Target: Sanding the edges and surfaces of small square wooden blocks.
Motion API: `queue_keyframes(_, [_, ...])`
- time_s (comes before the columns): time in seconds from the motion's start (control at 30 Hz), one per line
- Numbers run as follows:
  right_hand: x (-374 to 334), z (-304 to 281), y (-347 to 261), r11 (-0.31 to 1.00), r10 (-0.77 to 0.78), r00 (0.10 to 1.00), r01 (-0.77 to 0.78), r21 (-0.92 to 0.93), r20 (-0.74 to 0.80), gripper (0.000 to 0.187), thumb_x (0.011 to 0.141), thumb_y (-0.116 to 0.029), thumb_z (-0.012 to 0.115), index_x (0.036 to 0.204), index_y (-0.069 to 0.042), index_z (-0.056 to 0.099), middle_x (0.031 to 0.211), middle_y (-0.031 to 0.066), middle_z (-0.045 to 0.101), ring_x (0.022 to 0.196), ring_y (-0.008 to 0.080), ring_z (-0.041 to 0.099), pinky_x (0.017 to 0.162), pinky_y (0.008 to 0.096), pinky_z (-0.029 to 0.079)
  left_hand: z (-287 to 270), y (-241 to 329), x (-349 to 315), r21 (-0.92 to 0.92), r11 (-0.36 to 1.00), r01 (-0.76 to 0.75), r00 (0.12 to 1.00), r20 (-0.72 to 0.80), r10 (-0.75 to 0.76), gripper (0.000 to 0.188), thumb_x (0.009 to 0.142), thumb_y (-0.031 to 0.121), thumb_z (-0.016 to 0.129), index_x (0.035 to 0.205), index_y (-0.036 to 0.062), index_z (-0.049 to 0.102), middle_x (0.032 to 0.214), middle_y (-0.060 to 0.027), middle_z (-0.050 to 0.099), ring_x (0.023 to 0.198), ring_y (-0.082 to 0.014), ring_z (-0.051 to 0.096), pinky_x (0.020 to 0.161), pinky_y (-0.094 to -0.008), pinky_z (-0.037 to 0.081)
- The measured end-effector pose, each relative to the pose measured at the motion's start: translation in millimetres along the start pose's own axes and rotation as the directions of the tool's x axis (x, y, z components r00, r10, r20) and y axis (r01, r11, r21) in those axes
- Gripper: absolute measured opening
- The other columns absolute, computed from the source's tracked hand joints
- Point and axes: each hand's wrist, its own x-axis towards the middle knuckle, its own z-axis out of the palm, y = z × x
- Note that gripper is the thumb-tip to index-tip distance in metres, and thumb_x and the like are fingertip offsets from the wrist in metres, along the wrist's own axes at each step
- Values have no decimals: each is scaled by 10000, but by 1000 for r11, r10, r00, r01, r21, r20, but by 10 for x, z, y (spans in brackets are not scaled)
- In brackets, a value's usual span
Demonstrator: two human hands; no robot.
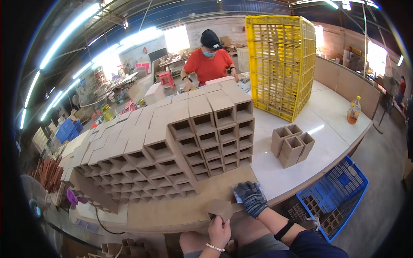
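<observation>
My left hand (219, 234), bare with a beaded bracelet, grips a small brown square box (220, 209) by its lower end, just over the table's near edge. To its right, my right hand (252, 198) wears a dark grey glove and presses down on a flat pale-blue piece (237, 194) on the tabletop. The glove covers most of that piece, so its kind cannot be made out. Ahead of both hands stands a large stack of similar brown boxes (157, 150), open ends facing me. Several more boxes (291, 150) stand upright in a cluster at the right.
A tall yellow plastic crate (271, 69) stands on the table (279, 174) beyond the cluster. A bottle of amber liquid (354, 110) is near the right edge. Below on the right, a blue crate (344, 189) holds boxes. Across the table, a person (211, 64) in red works.
</observation>
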Motion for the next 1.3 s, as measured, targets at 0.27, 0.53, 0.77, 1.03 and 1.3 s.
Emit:
queue_keyframes(0.27, [260,-547,-151,979,-198,927,172,108,318,274,771,-158,464,1004,-78,582,985,141,587,979,269,528,881,411,378,19,-42,65,17,999,50,995,81,-51,494,699,50,561,1175,12,436,868,-218,555,786,-383,530,649,-451,433])
queue_keyframes(0.53, [15,-677,-438,791,-580,814,571,219,-27,401,787,-103,439,1185,-64,468,1159,142,514,1068,298,483,960,411,327,-23,27,76,-24,1000,6,999,-39,-7,223,743,49,541,947,-28,495,782,-210,560,772,-387,534,688,-432,444])
queue_keyframes(0.77, [-103,-325,-51,974,-217,972,222,48,-91,331,774,-183,472,1085,-87,531,1099,140,543,1060,279,488,968,411,314,11,97,57,49,997,-67,997,27,66,218,743,57,534,942,-24,498,691,-172,567,718,-356,553,754,-416,445])
queue_keyframes(1.03, [76,-166,100,968,-246,969,247,-49,13,343,805,-128,454,1136,-47,496,1092,155,537,1030,306,499,912,415,358,-23,98,110,39,995,-89,995,57,87,182,736,56,539,903,-8,505,702,-179,566,736,-368,546,745,-420,447])
queue_keyframes(1.3, [102,-476,-118,969,-230,892,172,180,390,375,781,-156,477,1140,-49,484,1108,173,526,1051,310,490,936,437,340,-50,123,130,14,997,-80,994,75,78,154,733,42,531,877,-6,501,677,-177,556,716,-365,544,722,-424,441])
